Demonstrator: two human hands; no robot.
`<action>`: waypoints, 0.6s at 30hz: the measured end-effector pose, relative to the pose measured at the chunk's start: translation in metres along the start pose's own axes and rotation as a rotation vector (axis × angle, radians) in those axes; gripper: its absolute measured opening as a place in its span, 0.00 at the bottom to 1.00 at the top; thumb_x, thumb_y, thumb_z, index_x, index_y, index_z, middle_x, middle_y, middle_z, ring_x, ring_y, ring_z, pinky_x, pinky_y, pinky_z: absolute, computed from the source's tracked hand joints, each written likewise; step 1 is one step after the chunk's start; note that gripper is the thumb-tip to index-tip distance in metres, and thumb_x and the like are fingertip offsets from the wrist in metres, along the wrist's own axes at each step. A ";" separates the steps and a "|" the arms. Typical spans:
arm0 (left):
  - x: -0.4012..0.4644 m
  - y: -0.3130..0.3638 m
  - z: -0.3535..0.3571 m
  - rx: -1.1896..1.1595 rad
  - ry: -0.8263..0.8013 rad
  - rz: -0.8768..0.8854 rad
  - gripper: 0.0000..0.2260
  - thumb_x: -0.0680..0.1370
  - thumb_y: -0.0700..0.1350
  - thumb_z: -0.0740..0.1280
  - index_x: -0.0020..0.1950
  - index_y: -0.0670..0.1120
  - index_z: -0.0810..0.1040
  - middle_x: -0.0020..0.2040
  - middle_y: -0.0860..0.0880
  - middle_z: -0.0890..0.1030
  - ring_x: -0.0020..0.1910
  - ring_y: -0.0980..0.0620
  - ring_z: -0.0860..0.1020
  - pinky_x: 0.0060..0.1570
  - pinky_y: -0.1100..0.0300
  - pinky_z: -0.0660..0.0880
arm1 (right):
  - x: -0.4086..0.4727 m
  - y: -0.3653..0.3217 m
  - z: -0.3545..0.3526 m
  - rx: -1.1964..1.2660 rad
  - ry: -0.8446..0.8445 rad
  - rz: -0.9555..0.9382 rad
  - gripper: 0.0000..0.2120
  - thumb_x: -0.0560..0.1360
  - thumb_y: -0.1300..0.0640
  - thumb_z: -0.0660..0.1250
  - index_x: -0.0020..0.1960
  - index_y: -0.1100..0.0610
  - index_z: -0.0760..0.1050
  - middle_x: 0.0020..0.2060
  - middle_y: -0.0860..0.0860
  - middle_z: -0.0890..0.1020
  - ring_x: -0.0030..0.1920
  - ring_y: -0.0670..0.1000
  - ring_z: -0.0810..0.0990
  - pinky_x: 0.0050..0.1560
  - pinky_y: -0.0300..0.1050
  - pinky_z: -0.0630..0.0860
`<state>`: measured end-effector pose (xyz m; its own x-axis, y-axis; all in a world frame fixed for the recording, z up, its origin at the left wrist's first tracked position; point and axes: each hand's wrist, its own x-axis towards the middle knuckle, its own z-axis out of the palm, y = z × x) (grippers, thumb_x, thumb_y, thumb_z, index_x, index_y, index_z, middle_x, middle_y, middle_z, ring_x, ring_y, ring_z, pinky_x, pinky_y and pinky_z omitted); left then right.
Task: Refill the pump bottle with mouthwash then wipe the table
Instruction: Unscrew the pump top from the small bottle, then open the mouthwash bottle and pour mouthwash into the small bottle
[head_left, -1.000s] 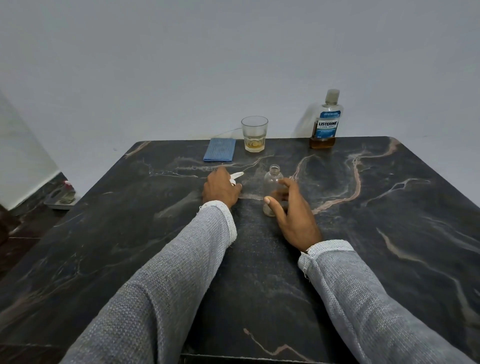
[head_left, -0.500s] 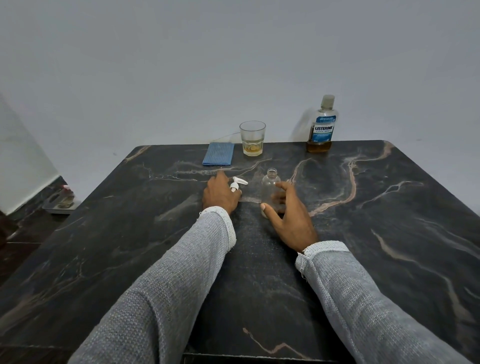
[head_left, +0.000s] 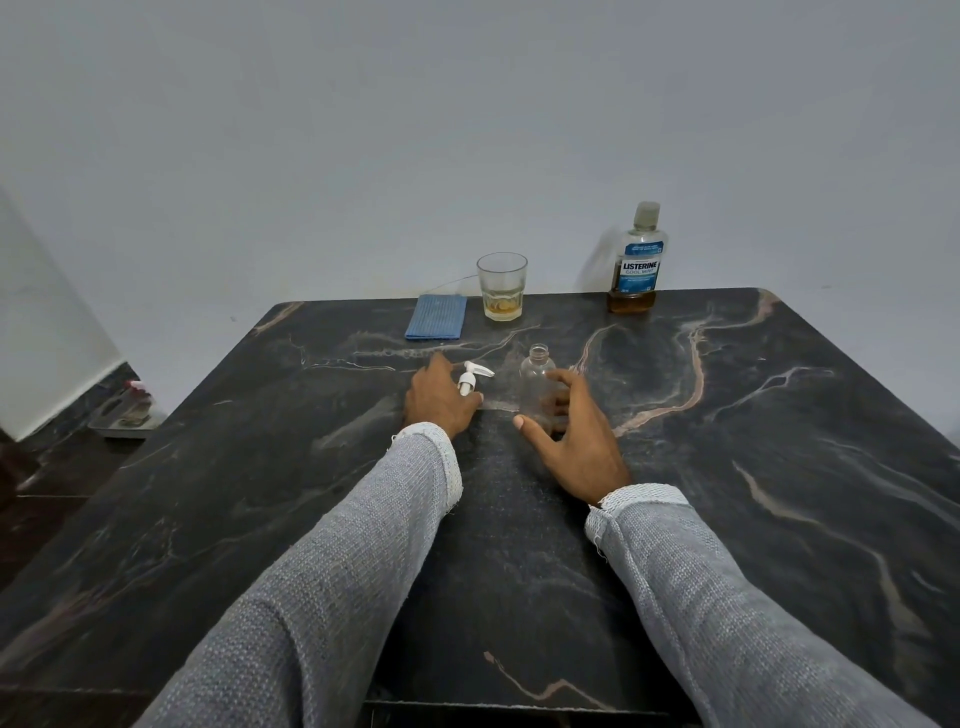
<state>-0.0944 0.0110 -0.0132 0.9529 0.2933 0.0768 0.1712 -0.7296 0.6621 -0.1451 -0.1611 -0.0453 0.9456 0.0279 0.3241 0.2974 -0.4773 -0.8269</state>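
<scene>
Since the head cam is the only view, here's what it shows: the small clear pump bottle (head_left: 537, 382) stands upright and uncapped mid-table, with the right hand (head_left: 576, 439) loosely spread next to it, fingers relaxed, maybe brushing it but not gripping. The left hand (head_left: 439, 400) rests on the table, fingers curled around the white pump head (head_left: 471, 378). The mouthwash bottle (head_left: 638, 260), the glass (head_left: 502, 287) and the blue cloth (head_left: 436, 323) all sit along the far edge by the wall. My worry is that the light empty bottle tips if a hand clips it, or the narrow neck makes the pour spill. Plenty of bare dark marble table (head_left: 779, 467) on both sides to move in, though reaching for the mouthwash means passing right over that bottle.
</scene>
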 end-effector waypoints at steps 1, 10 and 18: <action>-0.001 0.000 -0.001 -0.009 -0.007 -0.004 0.25 0.70 0.49 0.77 0.63 0.45 0.72 0.59 0.44 0.80 0.59 0.44 0.77 0.56 0.51 0.73 | 0.000 -0.001 0.000 0.008 0.011 0.002 0.31 0.71 0.44 0.73 0.68 0.47 0.61 0.63 0.50 0.75 0.59 0.49 0.77 0.59 0.50 0.78; -0.005 0.002 -0.019 -0.021 -0.008 0.070 0.25 0.74 0.53 0.72 0.67 0.47 0.70 0.67 0.46 0.75 0.65 0.45 0.74 0.61 0.49 0.72 | -0.004 -0.005 -0.008 0.221 0.190 0.076 0.25 0.75 0.35 0.62 0.66 0.46 0.66 0.52 0.43 0.78 0.55 0.41 0.77 0.56 0.43 0.75; 0.019 0.040 -0.032 -0.139 0.076 0.303 0.20 0.76 0.48 0.71 0.65 0.47 0.72 0.64 0.47 0.77 0.61 0.46 0.76 0.60 0.51 0.74 | 0.038 -0.001 -0.052 0.176 0.300 0.170 0.23 0.74 0.33 0.60 0.63 0.45 0.66 0.54 0.44 0.77 0.53 0.41 0.76 0.54 0.41 0.71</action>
<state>-0.0774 0.0073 0.0381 0.9330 0.1246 0.3375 -0.1580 -0.7009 0.6955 -0.1168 -0.2051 -0.0083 0.9105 -0.3095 0.2743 0.1825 -0.2945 -0.9381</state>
